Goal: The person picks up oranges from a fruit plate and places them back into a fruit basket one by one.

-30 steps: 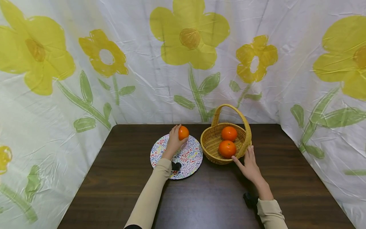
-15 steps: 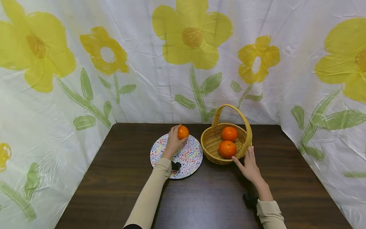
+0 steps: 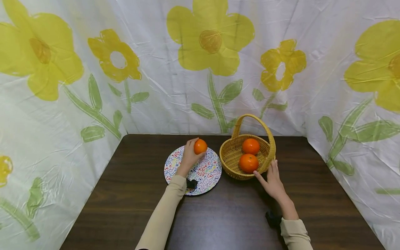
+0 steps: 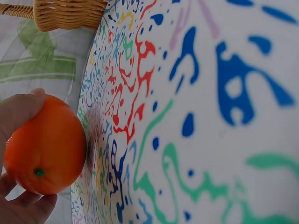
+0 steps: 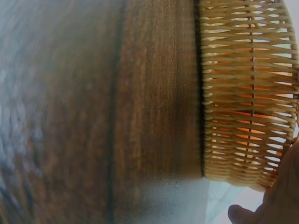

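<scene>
My left hand (image 3: 189,157) grips an orange (image 3: 200,146), thumb on one side and fingers on the other. That orange is at the far part of a round flat plate (image 3: 206,177) patterned with coloured squiggles. In the left wrist view the orange (image 4: 49,147), with a small green stem spot, is right at the plate's surface (image 4: 210,154). My right hand (image 3: 273,182) touches a yellow wicker basket (image 3: 229,156), thumb at its front rim and straight fingers along its right side. Two more oranges (image 3: 248,163) lie inside the basket, beneath its tall arched handle (image 3: 271,146).
The plate and basket stand side by side near the back edge of a dark wood table (image 3: 131,194). Behind and beside the table hangs a white curtain (image 3: 156,104) with yellow flowers. A dark wrist camera (image 3: 273,219) sits by the right cuff.
The left hand, still gripping the orange, has come down very slightly toward the plate in the last half second. The right hand and the basket stay in place.
</scene>
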A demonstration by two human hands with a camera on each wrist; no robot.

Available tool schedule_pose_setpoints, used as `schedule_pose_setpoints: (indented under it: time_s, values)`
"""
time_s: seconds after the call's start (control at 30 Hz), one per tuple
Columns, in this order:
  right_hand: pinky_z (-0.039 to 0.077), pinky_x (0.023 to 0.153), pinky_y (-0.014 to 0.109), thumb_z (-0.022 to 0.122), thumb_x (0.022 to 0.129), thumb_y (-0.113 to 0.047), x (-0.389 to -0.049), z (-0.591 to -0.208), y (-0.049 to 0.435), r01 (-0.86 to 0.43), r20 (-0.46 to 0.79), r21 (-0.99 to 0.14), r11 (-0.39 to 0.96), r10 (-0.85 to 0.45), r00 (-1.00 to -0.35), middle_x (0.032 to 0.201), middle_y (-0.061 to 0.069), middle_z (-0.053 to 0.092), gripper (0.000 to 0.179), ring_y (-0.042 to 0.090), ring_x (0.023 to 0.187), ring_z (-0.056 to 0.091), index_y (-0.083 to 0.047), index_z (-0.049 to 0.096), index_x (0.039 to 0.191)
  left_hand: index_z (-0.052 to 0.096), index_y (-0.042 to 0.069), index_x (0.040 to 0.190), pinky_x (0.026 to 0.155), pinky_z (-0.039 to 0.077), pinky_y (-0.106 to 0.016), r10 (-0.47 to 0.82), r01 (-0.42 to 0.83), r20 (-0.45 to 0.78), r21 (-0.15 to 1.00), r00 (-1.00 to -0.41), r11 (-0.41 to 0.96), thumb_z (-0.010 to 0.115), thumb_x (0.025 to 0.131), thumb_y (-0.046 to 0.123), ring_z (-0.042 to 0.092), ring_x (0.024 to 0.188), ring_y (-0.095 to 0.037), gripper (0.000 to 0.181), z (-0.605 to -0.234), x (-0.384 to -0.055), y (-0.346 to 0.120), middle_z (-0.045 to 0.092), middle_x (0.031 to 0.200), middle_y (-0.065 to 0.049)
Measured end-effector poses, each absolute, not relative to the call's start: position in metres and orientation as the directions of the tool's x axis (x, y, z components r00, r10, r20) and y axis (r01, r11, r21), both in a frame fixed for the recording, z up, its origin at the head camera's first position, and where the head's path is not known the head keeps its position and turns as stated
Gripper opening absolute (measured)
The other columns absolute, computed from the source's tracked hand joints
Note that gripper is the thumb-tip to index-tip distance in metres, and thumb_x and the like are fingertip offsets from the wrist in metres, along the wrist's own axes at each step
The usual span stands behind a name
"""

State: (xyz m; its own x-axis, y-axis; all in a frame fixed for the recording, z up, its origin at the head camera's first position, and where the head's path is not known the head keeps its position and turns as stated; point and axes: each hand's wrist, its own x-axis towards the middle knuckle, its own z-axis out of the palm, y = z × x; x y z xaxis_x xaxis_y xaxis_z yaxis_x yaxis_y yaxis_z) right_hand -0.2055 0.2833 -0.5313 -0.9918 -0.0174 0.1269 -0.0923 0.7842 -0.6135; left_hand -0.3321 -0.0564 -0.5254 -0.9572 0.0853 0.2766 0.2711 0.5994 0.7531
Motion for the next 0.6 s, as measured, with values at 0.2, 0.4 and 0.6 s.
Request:
schedule_pose_setpoints:
  time_s: [0.2,0.4,0.6]
  values:
    - [0.018,0.098,0.07,0.049,0.092,-0.05,-0.205,-0.531,0.283,-0.095,0.131,-0.613,0.785,-0.018,-0.991,0.154,0.007,-0.017,0.089,0.029,0.139,-0.02,-0.02,-0.014,0.148,0.044,0.014,0.137,0.093,0.045,-0.049,0.093,0.281,0.281,0.767,-0.955,0.577,0.077,0.076,0.023,0.046,0.116,-0.032,0.07,-0.524,-0.327,-0.057,0.042,0.134,-0.013]
    - [0.019,0.098,0.07,0.049,0.092,-0.05,-0.205,-0.531,0.284,-0.092,0.129,-0.613,0.785,-0.015,-0.991,0.154,0.007,-0.018,0.09,0.033,0.14,-0.016,-0.019,-0.015,0.147,0.045,0.012,0.135,0.094,0.045,-0.049,0.108,0.307,0.303,0.751,-0.947,0.584,0.078,0.075,0.023,0.047,0.116,-0.033,0.069,-0.524,-0.32,-0.055,0.044,0.132,-0.014]
    - [0.019,0.098,0.07,0.049,0.091,-0.05,-0.206,-0.533,0.284,-0.098,0.138,-0.612,0.785,-0.016,-0.99,0.154,0.007,-0.017,0.09,0.034,0.14,-0.015,-0.019,-0.014,0.148,0.046,0.012,0.135,0.092,0.046,-0.048,0.116,0.321,0.317,0.738,-0.941,0.594,0.078,0.075,0.027,0.049,0.114,-0.032,0.069,-0.524,-0.315,-0.054,0.045,0.131,-0.013]
